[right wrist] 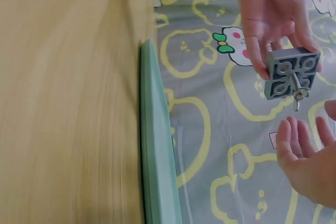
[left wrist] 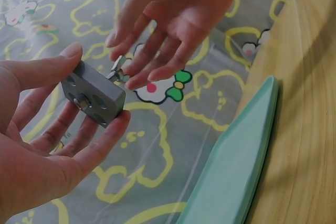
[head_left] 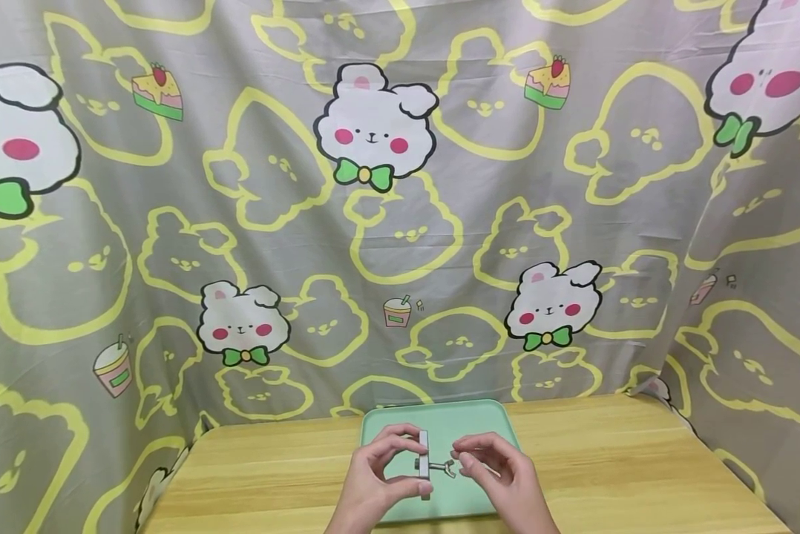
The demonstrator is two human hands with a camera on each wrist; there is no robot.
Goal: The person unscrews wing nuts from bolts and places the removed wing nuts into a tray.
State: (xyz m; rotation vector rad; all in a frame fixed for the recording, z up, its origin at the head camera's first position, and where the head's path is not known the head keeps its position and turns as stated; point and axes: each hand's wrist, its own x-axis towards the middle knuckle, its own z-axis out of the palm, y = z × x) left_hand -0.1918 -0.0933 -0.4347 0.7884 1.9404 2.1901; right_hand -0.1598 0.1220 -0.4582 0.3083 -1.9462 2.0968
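Between thumb and fingertips my left hand (head_left: 373, 475) grips a grey square block (head_left: 424, 463) by opposite edges, upright above the green tray. Round holes mark the block's face, one near each corner, in the left wrist view. A bolt (right wrist: 295, 81) runs through its middle, its head on the left side and its shank pointing right. At the shank's far end sits a metal wing nut (head_left: 450, 467). My right hand (head_left: 500, 471) is just right of the wing nut, fingers loosely bent and thumb apart. A small gap shows between those fingertips and the nut in the right wrist view.
Under the hands, a mint green tray (head_left: 476, 419) with a raised rim lies on the wood-grain table (head_left: 614, 460). A grey curtain (head_left: 400, 245) printed with white and yellow cartoon animals hangs behind the table and along both sides.
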